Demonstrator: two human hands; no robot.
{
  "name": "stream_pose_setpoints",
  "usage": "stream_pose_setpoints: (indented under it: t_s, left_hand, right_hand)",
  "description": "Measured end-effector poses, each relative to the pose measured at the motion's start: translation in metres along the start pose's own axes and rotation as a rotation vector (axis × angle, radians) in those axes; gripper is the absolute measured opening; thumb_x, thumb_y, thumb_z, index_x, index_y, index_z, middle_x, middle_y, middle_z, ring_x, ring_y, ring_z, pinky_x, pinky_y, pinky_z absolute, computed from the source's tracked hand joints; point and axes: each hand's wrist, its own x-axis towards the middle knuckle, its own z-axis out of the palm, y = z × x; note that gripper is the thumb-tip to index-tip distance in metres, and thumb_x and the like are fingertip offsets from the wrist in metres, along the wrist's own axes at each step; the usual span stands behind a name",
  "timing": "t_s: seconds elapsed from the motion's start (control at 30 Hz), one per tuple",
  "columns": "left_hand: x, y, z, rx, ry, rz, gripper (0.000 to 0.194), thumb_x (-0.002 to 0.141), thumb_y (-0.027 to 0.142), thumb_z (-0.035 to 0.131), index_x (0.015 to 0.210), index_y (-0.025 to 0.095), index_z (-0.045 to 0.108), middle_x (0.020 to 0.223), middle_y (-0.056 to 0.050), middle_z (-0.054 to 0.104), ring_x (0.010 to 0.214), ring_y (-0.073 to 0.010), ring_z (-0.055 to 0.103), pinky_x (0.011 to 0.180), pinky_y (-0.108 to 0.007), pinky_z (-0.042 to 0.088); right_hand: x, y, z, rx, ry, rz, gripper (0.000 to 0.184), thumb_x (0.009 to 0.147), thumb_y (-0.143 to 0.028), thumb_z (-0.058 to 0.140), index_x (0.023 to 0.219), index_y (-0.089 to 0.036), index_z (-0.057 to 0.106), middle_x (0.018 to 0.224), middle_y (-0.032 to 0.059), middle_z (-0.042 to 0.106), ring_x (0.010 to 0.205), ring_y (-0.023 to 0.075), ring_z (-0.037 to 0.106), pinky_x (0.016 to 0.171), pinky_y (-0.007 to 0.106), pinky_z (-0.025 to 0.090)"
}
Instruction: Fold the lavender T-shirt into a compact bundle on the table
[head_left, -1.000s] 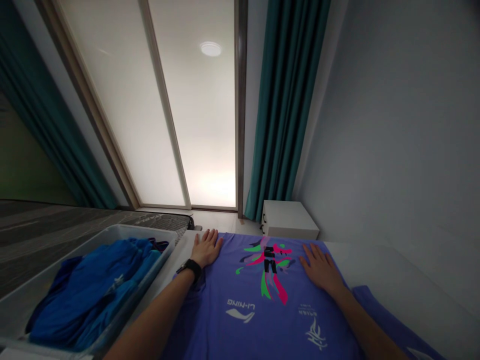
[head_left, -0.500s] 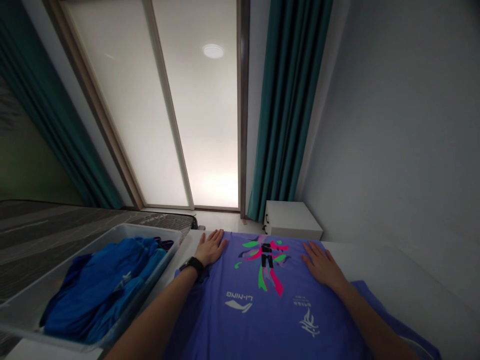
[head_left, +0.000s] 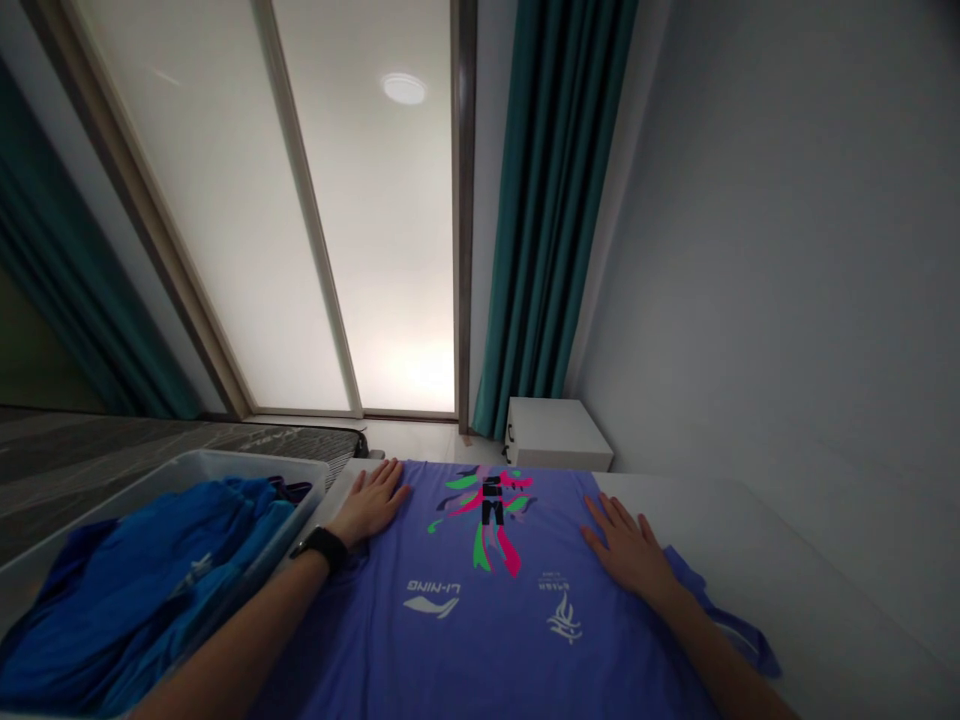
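Observation:
A purple T-shirt (head_left: 480, 650) lies spread on a white table (head_left: 720, 540), its printed side up and the lettering upside down to me. It carries a pink, green and black figure and white logos. My left hand (head_left: 371, 503) rests flat on the shirt's left edge near the far side, fingers extended, a black watch (head_left: 322, 548) on the wrist. On the right edge of the shirt, my right hand (head_left: 626, 545) lies flat with fingers spread. A sleeve of the shirt bunches out beyond my right wrist.
To the left stands a clear plastic bin (head_left: 217, 462) holding blue clothes (head_left: 150, 580). Past the table's far edge is a small white cabinet (head_left: 559, 430). A grey wall (head_left: 787, 300) runs along the right; teal curtains (head_left: 540, 220) hang by the frosted sliding door (head_left: 375, 250).
The view has turned slightly right, so everything sits further left. My right hand has slid a little toward me and outward along the shirt's right edge. My left hand stays on the left edge.

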Motion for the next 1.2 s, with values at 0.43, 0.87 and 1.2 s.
stream_pose_setpoints:
  t_s: [0.43, 0.87, 1.2]
  left_hand:
    - [-0.075, -0.002, 0.029, -0.005, 0.138, 0.223, 0.058, 0.097, 0.051, 0.035, 0.150, 0.027, 0.032, 0.158, -0.006, 0.026, 0.144, -0.0241, 0.029, 0.117, -0.043, 0.023]
    - [-0.133, -0.014, 0.023, 0.013, 0.163, 0.148, 0.055, 0.098, 0.050, 0.032, 0.147, 0.026, 0.040, 0.153, -0.005, 0.037, 0.140, -0.0252, 0.036, 0.116, -0.044, 0.026]
    - [-0.153, -0.020, -0.011, 0.098, 0.197, 0.111, 0.046, 0.090, 0.022, 0.041, 0.134, 0.023, 0.053, 0.122, -0.009, 0.065, 0.116, -0.0268, 0.056, 0.109, -0.047, 0.030]
  right_hand:
    - [-0.036, -0.015, -0.006, 0.023, 0.009, -0.181, 0.059, 0.096, -0.050, 0.027, 0.149, -0.025, 0.035, 0.157, 0.0067, 0.028, 0.144, 0.0228, 0.027, 0.116, 0.049, 0.021]
    - [-0.074, 0.019, 0.027, 0.062, 0.132, -0.180, 0.061, 0.093, -0.052, 0.027, 0.146, -0.026, 0.041, 0.155, 0.0022, 0.035, 0.143, 0.0236, 0.029, 0.117, 0.049, 0.022]
    - [-0.073, 0.006, 0.023, 0.026, 0.233, -0.245, 0.059, 0.090, -0.046, 0.033, 0.140, -0.018, 0.050, 0.150, 0.0111, 0.041, 0.141, 0.0289, 0.033, 0.116, 0.055, 0.020]
